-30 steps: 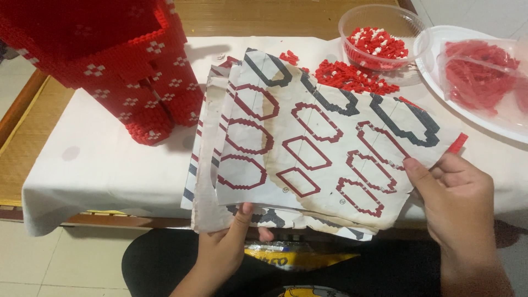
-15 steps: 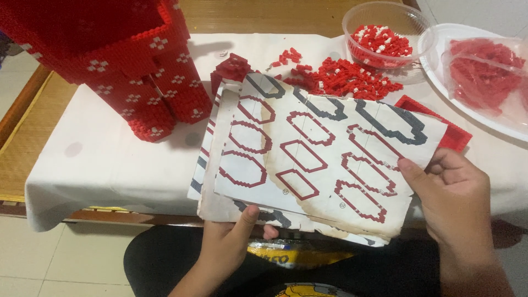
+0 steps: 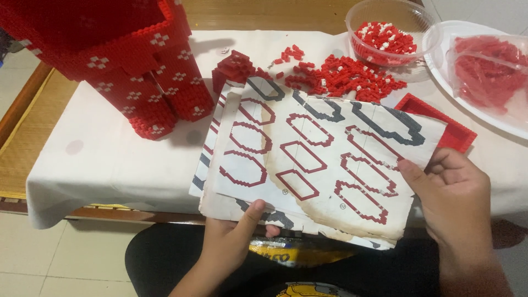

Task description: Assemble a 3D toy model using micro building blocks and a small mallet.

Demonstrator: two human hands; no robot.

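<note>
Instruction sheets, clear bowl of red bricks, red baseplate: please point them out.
instruction sheets (image 3: 308, 159), head view, middle of top page.
clear bowl (image 3: 360, 14), head view, bare left rim.
red baseplate (image 3: 454, 132), head view, exposed corner.

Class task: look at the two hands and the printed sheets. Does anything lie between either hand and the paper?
Nothing visible does. The left hand grips the bottom edge of the instruction sheets, thumb on top; the right hand holds their right edge. Both touch the paper directly.
</note>
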